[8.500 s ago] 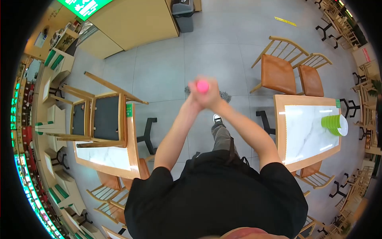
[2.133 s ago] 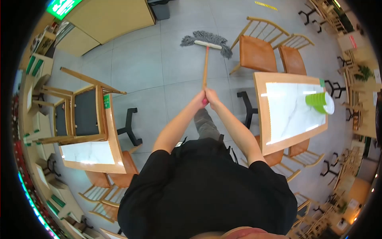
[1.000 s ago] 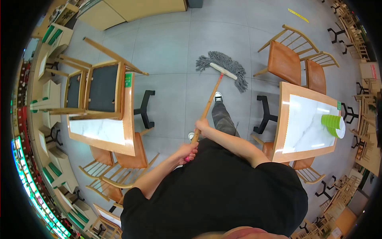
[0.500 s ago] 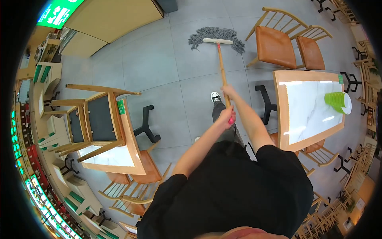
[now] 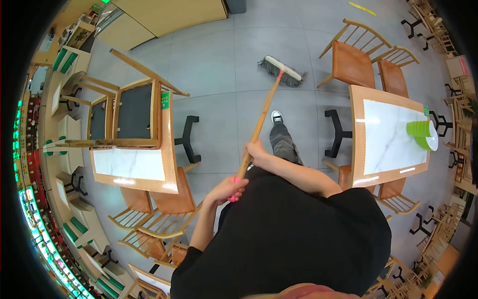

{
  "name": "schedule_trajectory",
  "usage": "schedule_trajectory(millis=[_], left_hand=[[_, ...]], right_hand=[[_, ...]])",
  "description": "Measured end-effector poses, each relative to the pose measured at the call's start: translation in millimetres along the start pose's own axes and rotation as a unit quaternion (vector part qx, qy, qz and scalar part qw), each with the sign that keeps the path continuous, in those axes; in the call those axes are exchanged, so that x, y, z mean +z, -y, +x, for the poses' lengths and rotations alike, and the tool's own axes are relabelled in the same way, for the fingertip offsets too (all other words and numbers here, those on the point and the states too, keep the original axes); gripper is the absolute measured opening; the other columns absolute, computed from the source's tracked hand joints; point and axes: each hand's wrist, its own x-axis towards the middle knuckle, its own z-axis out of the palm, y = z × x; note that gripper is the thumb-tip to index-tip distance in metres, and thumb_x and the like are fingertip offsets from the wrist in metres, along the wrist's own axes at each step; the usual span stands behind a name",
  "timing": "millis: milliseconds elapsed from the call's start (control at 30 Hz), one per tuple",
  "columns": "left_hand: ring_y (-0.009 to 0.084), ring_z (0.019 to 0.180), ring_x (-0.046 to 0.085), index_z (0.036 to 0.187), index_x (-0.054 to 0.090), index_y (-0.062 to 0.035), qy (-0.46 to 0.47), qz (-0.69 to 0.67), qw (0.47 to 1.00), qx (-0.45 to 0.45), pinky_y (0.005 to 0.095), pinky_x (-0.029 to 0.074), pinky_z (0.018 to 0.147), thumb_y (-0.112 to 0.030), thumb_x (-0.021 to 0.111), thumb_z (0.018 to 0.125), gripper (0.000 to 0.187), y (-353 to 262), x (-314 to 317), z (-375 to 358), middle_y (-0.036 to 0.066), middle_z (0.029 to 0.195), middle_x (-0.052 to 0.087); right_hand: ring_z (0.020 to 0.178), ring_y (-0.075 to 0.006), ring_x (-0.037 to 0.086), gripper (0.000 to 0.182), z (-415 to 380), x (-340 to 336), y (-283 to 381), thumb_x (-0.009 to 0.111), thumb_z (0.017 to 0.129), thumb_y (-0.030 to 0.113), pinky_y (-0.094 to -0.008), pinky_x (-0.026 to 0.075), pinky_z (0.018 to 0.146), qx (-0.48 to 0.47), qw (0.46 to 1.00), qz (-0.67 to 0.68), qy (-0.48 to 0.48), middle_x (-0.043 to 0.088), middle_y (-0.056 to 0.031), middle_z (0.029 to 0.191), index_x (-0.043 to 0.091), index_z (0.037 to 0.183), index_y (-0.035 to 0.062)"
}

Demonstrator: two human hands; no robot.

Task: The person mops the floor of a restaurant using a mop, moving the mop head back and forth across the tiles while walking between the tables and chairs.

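A mop with a grey string head (image 5: 283, 72) rests on the grey tiled floor ahead of me, and its wooden handle (image 5: 261, 117) slants back toward my body, down to the left. My left hand (image 5: 230, 190) is closed round the pink lower end of the handle. Higher up the wood, my right hand (image 5: 255, 151) is wrapped round it, near my waist. One shoe (image 5: 277, 117) shows on the floor between the hands and the mop head.
On the right stands a marble-topped table (image 5: 393, 134) with green bowls (image 5: 420, 129), and brown chairs (image 5: 352, 62) beyond it. Upturned chairs (image 5: 134, 112) lie on the left table (image 5: 172, 172). A beige counter (image 5: 169, 17) is at the upper left.
The mop head has come closer and tilted, its right end lower. Both hands have moved left and toward my body, and the handle now leans the other way.
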Motion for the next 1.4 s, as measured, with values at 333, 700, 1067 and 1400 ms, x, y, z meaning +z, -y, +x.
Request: schedule_trajectory(millis=[333, 700, 1067, 1400], left_hand=[[0.0019, 0.044, 0.035, 0.08, 0.041, -0.0082, 0.002, -0.113, 0.994, 0.002, 0.0184, 0.03, 0.037, -0.019, 0.05, 0.092, 0.019, 2, -2, 124, -0.004, 0.06, 0.04], [0.0042, 0.044, 0.039, 0.077, 0.045, -0.009, 0.095, -0.153, 0.983, 0.04, 0.0183, 0.032, 0.037, -0.004, 0.047, 0.085, 0.01, -151, 116, 339, -0.003, 0.061, 0.044], [0.0016, 0.036, 0.033, 0.077, 0.045, -0.0103, 0.026, -0.175, 0.981, 0.077, 0.0164, 0.027, 0.03, -0.024, 0.045, 0.095, 0.022, -151, 13, 271, -0.006, 0.054, 0.04], [0.0048, 0.042, 0.04, 0.076, 0.042, -0.011, -0.025, 0.026, 0.998, 0.046, 0.0198, 0.036, 0.038, -0.026, 0.052, 0.092, 0.024, 6, -19, 65, -0.003, 0.057, 0.045]], right_hand=[[0.056, -0.0234, 0.056, 0.016, 109, -50, -6, 0.054, 0.08, 0.006, -0.0381, 0.048, 0.044, -0.026, 0.994, -0.107, -0.014, 0.051, -0.0121, 0.071, 0.048, 0.091, -0.0019], [0.059, -0.0214, 0.06, 0.027, 164, -173, 173, 0.057, 0.086, 0.023, -0.0329, 0.05, 0.05, -0.094, 0.993, -0.067, -0.035, 0.062, -0.0143, 0.075, 0.059, 0.092, -0.0038], [0.08, -0.0266, 0.062, 0.037, 139, -86, 131, 0.052, 0.088, 0.035, -0.0397, 0.054, 0.07, -0.013, 0.98, -0.153, 0.131, 0.059, -0.0123, 0.091, 0.054, 0.102, 0.0011], [0.056, -0.0261, 0.05, 0.035, 99, -12, -4, 0.06, 0.081, 0.027, -0.0422, 0.046, 0.051, 0.122, 0.988, 0.085, 0.047, 0.047, -0.0121, 0.07, 0.039, 0.093, 0.0027]])
